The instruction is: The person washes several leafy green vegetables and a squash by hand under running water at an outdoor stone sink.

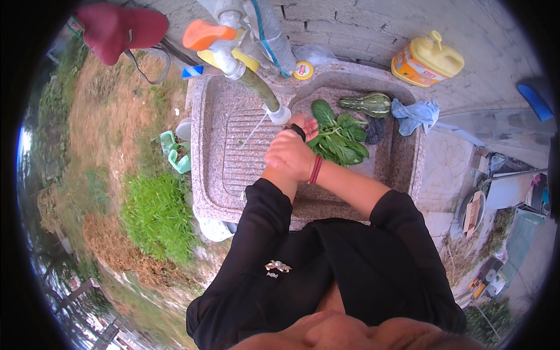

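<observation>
Over a speckled stone sink (pixel 197 175), my left hand (pixel 307 126) reaches forward with its fingers apart and holds nothing. A black band (pixel 298 131) circles my left wrist. My right hand (pixel 288 153), with a red bracelet (pixel 315 169) at its wrist, is closed around my left forearm just below that band. Leafy greens (pixel 343 140) lie in the basin beside my left fingers. Behind them sits a striped green squash (pixel 366 105). A dark mesh scrubber (pixel 375 130) is partly covered by the leaves. Just above my hands, a thin stream of water leaves the faucet spout (pixel 278 114).
The faucet has an orange handle (pixel 209 34). A yellow detergent jug (pixel 426 61) and a yellow-lidded container (pixel 302 70) stand along the back. A blue cloth (pixel 415 114) drapes over the right rim. On the left are a ribbed washboard (pixel 245 170), a sponge (pixel 192 71) and a red cap (pixel 118 28).
</observation>
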Tool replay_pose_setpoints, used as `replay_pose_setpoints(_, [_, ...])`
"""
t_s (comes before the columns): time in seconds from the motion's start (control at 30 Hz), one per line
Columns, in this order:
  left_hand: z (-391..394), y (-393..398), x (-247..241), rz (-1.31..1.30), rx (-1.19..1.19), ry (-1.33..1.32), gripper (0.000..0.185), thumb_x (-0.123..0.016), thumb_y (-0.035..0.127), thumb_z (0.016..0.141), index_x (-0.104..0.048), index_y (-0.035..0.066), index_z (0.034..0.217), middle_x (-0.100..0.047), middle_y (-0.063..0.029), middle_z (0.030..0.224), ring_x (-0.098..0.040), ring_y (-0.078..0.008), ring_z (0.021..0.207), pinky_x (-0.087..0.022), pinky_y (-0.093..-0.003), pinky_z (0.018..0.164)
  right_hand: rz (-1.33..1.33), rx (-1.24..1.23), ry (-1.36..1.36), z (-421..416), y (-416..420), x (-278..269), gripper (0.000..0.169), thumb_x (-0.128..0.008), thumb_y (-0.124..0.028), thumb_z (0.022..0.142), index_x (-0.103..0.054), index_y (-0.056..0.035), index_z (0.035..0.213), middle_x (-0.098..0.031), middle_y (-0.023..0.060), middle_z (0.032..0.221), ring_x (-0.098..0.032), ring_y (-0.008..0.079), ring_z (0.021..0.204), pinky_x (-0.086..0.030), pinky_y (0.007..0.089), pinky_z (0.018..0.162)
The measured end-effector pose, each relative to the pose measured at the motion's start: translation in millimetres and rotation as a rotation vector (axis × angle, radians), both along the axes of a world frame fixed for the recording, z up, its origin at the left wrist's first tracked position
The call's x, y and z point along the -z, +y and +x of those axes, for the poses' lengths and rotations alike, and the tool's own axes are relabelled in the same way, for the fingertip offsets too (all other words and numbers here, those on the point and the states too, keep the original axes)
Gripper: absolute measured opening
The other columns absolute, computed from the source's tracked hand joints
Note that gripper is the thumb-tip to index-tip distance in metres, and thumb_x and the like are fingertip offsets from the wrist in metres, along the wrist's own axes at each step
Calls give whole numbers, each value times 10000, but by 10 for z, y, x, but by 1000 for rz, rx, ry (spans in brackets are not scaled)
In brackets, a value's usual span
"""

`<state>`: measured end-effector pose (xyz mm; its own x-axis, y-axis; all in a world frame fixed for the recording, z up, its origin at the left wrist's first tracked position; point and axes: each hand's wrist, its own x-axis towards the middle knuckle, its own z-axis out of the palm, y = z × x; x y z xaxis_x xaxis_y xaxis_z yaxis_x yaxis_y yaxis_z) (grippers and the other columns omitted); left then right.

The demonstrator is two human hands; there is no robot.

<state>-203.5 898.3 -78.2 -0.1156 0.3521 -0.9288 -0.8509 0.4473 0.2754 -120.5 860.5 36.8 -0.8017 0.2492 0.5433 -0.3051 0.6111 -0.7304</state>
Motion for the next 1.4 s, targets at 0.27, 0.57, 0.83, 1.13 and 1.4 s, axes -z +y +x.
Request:
replay_pose_setpoints(0.27, [-110, -3, 51, 8, -209, -55, 257, -493, 213, 909, -448, 32, 1086, -574, -143, 987, -550, -289, 842, -482, -500, 792, -33, 18, -17, 7, 114, -4, 171, -551, -206, 844, -622, -51, 845, -625, 98, 856, -573, 291, 885, -417, 406, 845])
replay_pose_setpoints(0.57, [-453, -513, 561, 926, -251, -334, 670, -550, 577, 778, -480, -9, 1094, -517, -227, 1190, -518, -379, 1028, -433, -498, 893, -1684, 145, -37, -296, 163, 39, 192, -560, -224, 894, -572, -59, 992, -627, 61, 920, -626, 196, 774, -519, 334, 717])
replay_pose_setpoints(0.83, [-346, -509, -71, 1210, -280, -370, 701, -588, 599, 692, -556, 40, 1115, -505, -207, 1235, -503, -378, 1051, -426, -455, 887, -2181, -218, 226, -470, 248, 104, 282, -541, -322, 892, -566, -49, 956, -623, 128, 874, -598, 271, 757, -476, 410, 658])
replay_pose_setpoints(1.13, [169, -694, -849, 868, -522, -367, 534, -408, 552, 866, -540, 57, 1018, -612, -189, 957, -590, -361, 878, -492, -499, 742, -1136, 268, -332, -758, 427, 55, 204, -644, -256, 797, -624, -88, 911, -646, 77, 827, -632, 216, 766, -501, 363, 671])
replay_pose_setpoints(1.4, [599, -786, -1117, 734, -573, -289, 548, -470, 537, 880, -529, 36, 1092, -600, -148, 1038, -573, -302, 978, -462, -457, 882, -122, 420, -580, -992, 533, 736, 299, -657, -381, 735, -670, -125, 890, -663, 132, 825, -634, 327, 784, -497, 383, 699])
